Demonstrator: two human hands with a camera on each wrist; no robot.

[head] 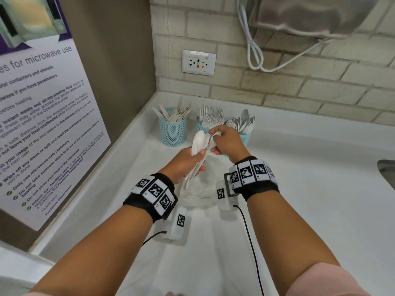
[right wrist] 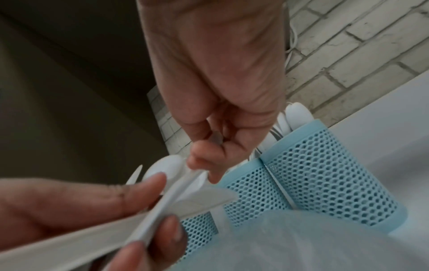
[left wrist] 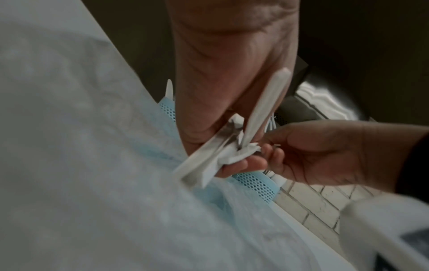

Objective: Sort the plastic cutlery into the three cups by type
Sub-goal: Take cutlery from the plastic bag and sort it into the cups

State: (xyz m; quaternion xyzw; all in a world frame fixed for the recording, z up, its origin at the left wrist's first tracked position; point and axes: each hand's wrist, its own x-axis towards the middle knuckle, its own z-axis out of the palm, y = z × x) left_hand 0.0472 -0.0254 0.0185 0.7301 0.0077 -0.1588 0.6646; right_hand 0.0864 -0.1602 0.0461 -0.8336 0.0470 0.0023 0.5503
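Observation:
Three blue mesh cups stand at the back of the counter. The left cup [head: 172,130] holds knives, the middle cup [head: 202,127] forks, and the right cup [head: 245,138] spoons. My left hand [head: 195,162] grips a bundle of white plastic cutlery [head: 197,144] by the handles, with a spoon bowl on top. My right hand [head: 213,137] pinches one white piece at the top of the bundle; I cannot tell its type. In the right wrist view a spoon [right wrist: 167,166] and a knife blade [right wrist: 206,197] show in the bundle, in front of the cups [right wrist: 325,176].
A clear plastic bag [head: 199,190] lies on the white counter [head: 299,199] under my hands. A brick wall with an outlet [head: 198,63] rises behind the cups, and a poster [head: 42,116] covers the left wall. A sink edge [head: 388,171] shows at far right.

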